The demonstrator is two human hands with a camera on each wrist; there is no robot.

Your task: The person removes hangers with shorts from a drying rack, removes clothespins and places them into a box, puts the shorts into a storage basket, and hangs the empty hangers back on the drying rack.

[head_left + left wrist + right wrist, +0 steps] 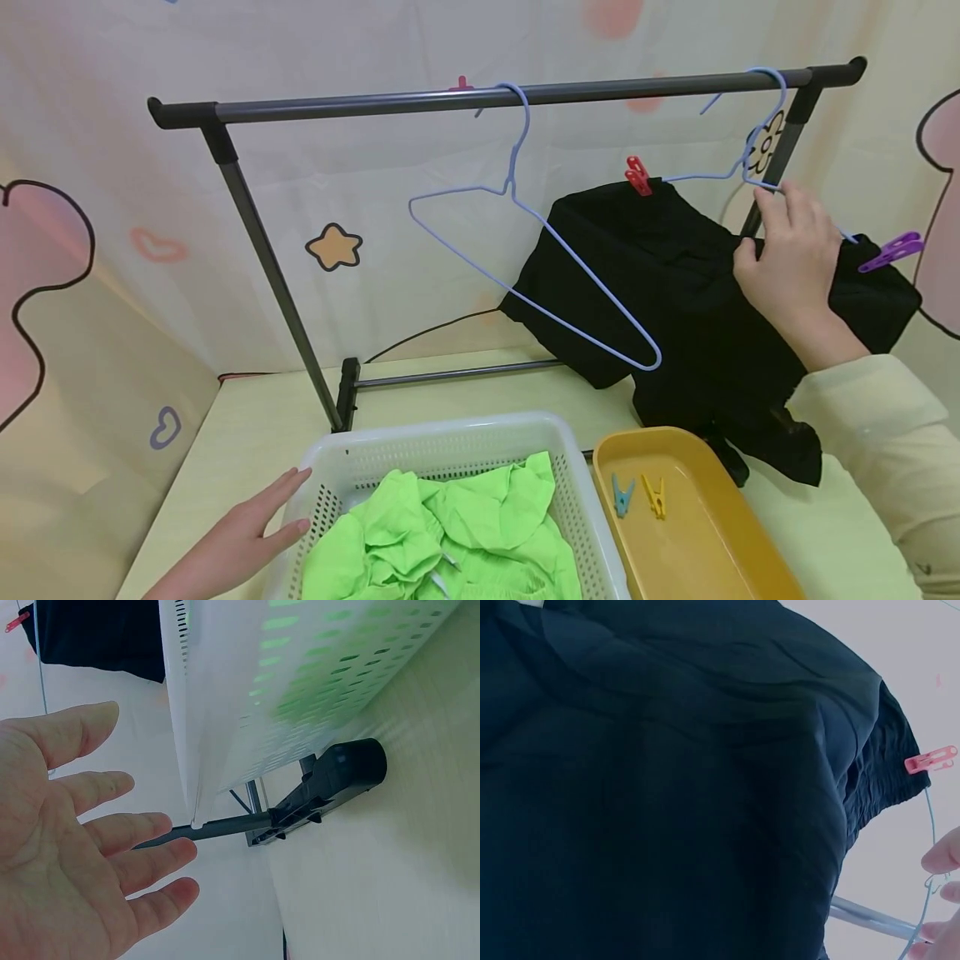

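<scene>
Black garment (675,283) hangs at three o'clock in the head view, below the dark rack (390,103). Its cloth looks light and soft, unlikely to break but apt to sag or slide; folds and dark tone hide its exact shape. At six o'clock sits a white basket (450,433) with green clothing (450,525), both cut off by the lower edge; between four and five, a yellow tray (690,542), also cut off. The blue hanger (784,87) is partly hidden by the garment; its neck seems the surest place to take hold. At three o'clock, the right hand (795,258) reaches that wire; whether its grip pinches it, I cannot tell. At eight, the left hand (243,533) is empty, fingers spread. Smallest are a red clip (637,177) at two and a purple clip (892,252) at three.
</scene>
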